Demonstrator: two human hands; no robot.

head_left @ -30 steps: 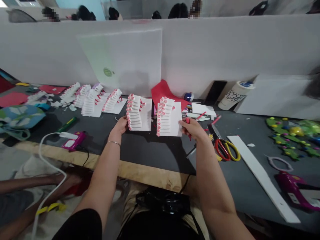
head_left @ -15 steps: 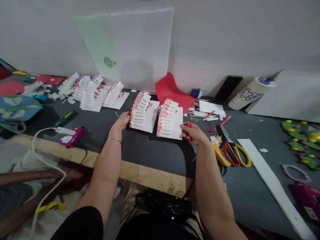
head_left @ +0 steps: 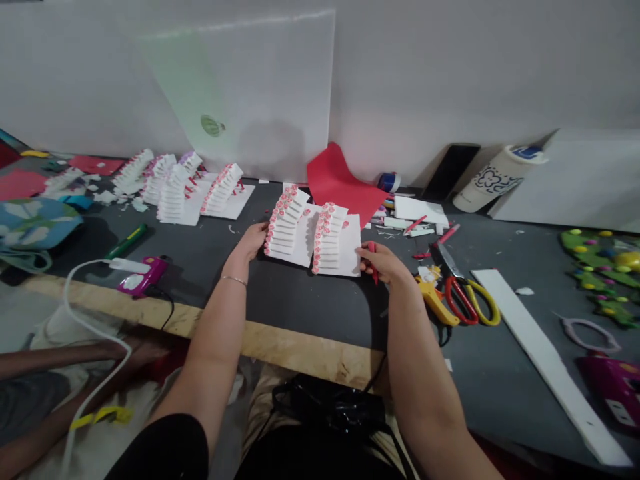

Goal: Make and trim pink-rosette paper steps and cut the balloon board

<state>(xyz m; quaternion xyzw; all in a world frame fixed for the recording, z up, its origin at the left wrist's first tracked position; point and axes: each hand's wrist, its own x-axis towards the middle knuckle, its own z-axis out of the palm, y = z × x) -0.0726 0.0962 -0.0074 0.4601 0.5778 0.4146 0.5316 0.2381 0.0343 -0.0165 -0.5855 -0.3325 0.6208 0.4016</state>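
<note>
Well, the two hands sit well apart on the front half of a dark grey worktable [head_left: 320, 313], whose near edge carries a pale wooden strip [head_left: 280, 350]. The left hand [head_left: 251, 242] lies open, its fingertips [head_left: 266, 231] touching the lower left corner of the left card [head_left: 301, 243]. The right hand [head_left: 385, 261] pinches a small red piece [head_left: 373, 259], too hidden to identify, just beside the lower right corner of the right card [head_left: 350, 248].

Both white cards lie flat and nearly side by side, long axes running away from the person and tipped slightly right at the far end. Each carries a stepped stack of white strips with pink-and-red tips along its left side. Open dark surface lies between the cards and the wooden strip, and another open patch separates the right hand from a pair of red-and-yellow-handled scissors [head_left: 465, 301].

Farther left, a row of similar stepped cards [head_left: 220, 192] lies beyond a magenta hot glue gun [head_left: 145, 275] and its white cord [head_left: 75, 313]. A red foam sheet [head_left: 340, 180] rises against a white board [head_left: 235, 93] behind the cards. A long white strip [head_left: 545, 353] lies at right, near a green decorated foam piece [head_left: 595, 270]. A co-worker's arm [head_left: 75, 350] reaches in below the table at lower left.
</note>
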